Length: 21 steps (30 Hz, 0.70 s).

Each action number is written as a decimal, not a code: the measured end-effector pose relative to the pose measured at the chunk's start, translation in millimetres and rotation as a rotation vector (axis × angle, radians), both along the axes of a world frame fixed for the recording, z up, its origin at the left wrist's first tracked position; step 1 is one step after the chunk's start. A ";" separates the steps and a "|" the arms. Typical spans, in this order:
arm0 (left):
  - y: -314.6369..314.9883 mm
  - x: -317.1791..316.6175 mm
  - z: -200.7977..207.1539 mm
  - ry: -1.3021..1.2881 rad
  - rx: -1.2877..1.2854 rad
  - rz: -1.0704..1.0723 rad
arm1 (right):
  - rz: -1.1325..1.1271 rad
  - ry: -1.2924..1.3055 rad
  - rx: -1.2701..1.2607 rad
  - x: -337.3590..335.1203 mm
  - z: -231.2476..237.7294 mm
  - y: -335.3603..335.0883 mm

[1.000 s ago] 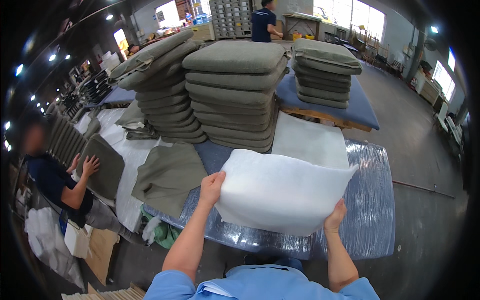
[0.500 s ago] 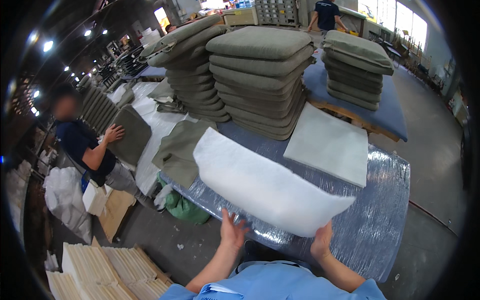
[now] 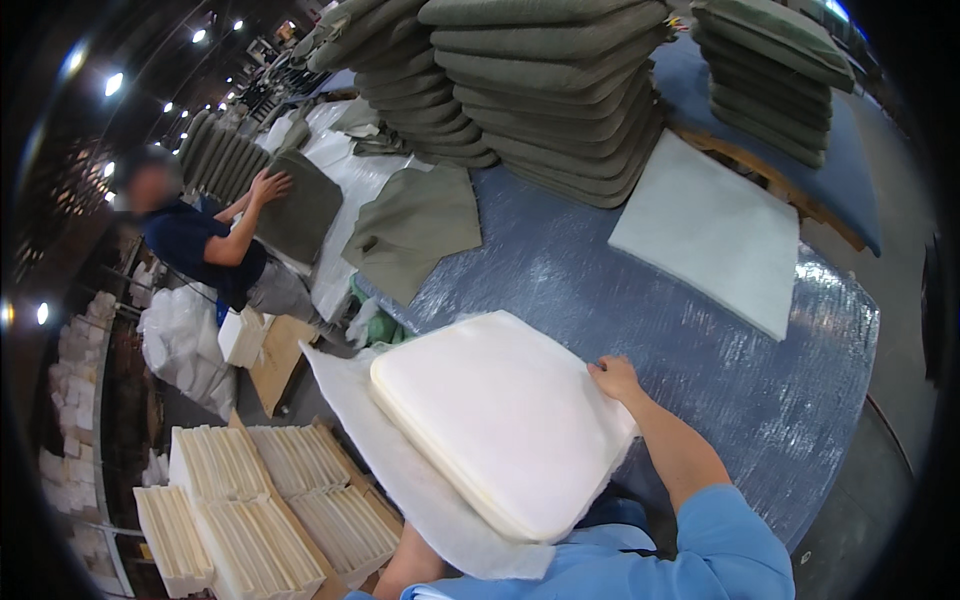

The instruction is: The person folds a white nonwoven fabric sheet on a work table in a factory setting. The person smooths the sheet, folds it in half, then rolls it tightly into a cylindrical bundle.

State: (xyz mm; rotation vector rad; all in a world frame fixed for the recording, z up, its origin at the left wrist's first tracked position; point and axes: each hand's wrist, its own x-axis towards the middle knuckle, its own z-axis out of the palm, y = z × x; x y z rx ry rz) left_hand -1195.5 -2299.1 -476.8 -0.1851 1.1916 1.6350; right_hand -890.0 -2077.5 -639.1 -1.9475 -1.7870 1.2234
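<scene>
A thick cream-white foam cushion pad [image 3: 490,410] lies tilted in front of me, partly over the table's near edge. A fluffy white sheet of batting [image 3: 345,395] sticks out from under its left and near sides. My right hand [image 3: 615,378] grips the pad's right edge with curled fingers. My left forearm goes under the batting, which hides that hand and its fingers. A flat whitish pad [image 3: 715,225] lies farther right on the plastic-wrapped blue table [image 3: 560,270]. To the far left is an olive fabric cover [image 3: 415,225].
Tall stacks of olive cushions [image 3: 550,90] stand at the back, with another stack [image 3: 770,80] at the right. Rows of foam pads [image 3: 250,510] fill the lower left. A co-worker [image 3: 205,235] at the left handles an olive cushion [image 3: 300,210].
The batting has come down toward me and left, and the foam pad now shows on it. My left hand has gone under the batting. The view has tilted downward.
</scene>
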 end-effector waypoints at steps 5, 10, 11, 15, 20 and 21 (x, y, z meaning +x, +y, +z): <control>-29.8 -13.1 -15.1 -0.006 -0.078 0.045 | 0.095 -0.070 -0.189 -35.2 -4.8 21.9; -26.2 -25.9 -23.6 -0.031 -0.093 -0.011 | 0.127 -0.053 -0.163 -53.9 -21.5 12.7; -24.4 -29.1 -25.5 -0.031 -0.094 -0.029 | 0.072 -0.042 -0.094 -53.0 -23.7 5.8; -12.9 -42.3 -37.3 -0.026 -0.143 -0.120 | -0.077 0.012 -0.015 -35.6 8.0 -6.3; 70.5 -57.3 -76.8 -0.051 -0.174 -0.400 | -0.387 0.003 0.124 19.7 51.5 8.4; 86.4 -59.8 -91.0 -0.059 -0.178 -0.445 | -0.432 0.001 0.155 26.8 56.4 10.4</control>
